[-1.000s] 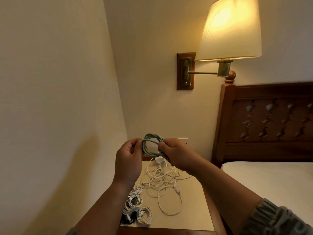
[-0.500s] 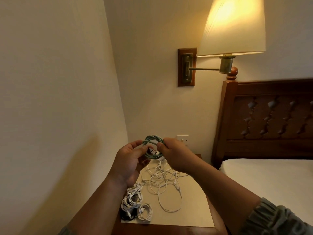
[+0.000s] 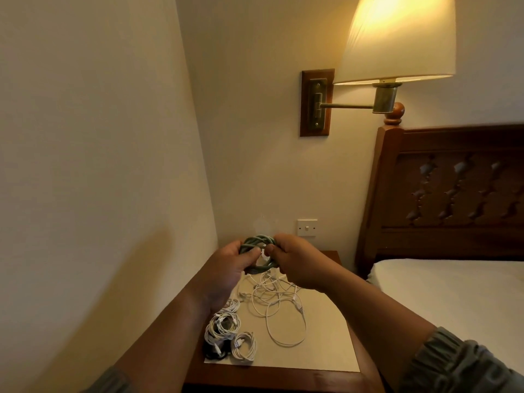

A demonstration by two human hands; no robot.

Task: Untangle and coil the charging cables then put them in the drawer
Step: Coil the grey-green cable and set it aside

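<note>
A green cable (image 3: pixel 256 241) is wound into a small coil and held in the air above the nightstand (image 3: pixel 323 350). My left hand (image 3: pixel 231 269) grips its left side and my right hand (image 3: pixel 295 260) grips its right side, fingers pinching near the middle. Below them a loose tangle of white cables (image 3: pixel 279 304) lies on the nightstand's light top. At the front left corner sit several coiled white cables (image 3: pixel 224 327) and a dark coil (image 3: pixel 214 353). No drawer shows in view.
The nightstand stands in a corner, with walls to the left and behind. A bed (image 3: pixel 453 287) with a dark wooden headboard (image 3: pixel 453 194) is on the right. A lit wall lamp (image 3: pixel 397 41) hangs above, and a wall switch (image 3: pixel 307 227) is behind my hands.
Both hands have come lower and closer together on the green coil, with the left thumb now pressed over it. The view has tilted up a little.
</note>
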